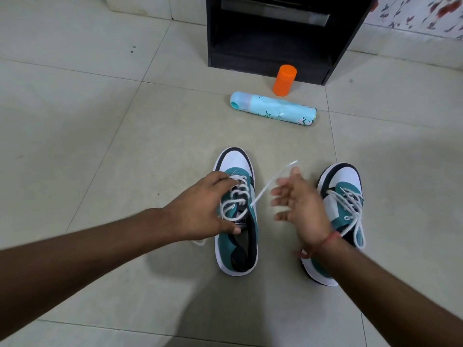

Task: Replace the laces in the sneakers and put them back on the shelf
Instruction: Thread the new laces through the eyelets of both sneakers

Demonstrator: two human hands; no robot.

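Down on the tiled floor (100, 121) two teal, white and black sneakers stand side by side, toes pointing away from the person. The left hand (200, 209) rests on the left sneaker (236, 246), its fingers curled over the lacing at the tongue and its thumb lying at the edge of the shoe opening; whether the fingers actually pinch the white lace (270, 184) cannot be told, since they cover that part. From the eyelets on this shoe's right side the lace runs up and to the right through the air, its tip ending just above the right hand (298, 204). That hand hovers between the two shoes with palm turned leftward and fingers spread and loosely extended; it is blurred, and the lace passes just behind its fingertips without clearly being gripped. A reddish thread is tied round the right wrist. Another short end of white lace lies on the floor just left of the left sneaker, below the left wrist.

The right sneaker (345, 196) stands close by, partly hidden by the right forearm, its white laces threaded and hanging loose over its outer side.

Farther off, a light blue spray can (273, 108) lies on its side, and an orange cap (284, 80) stands upright just behind it, in front of the black shelf unit (263, 46).
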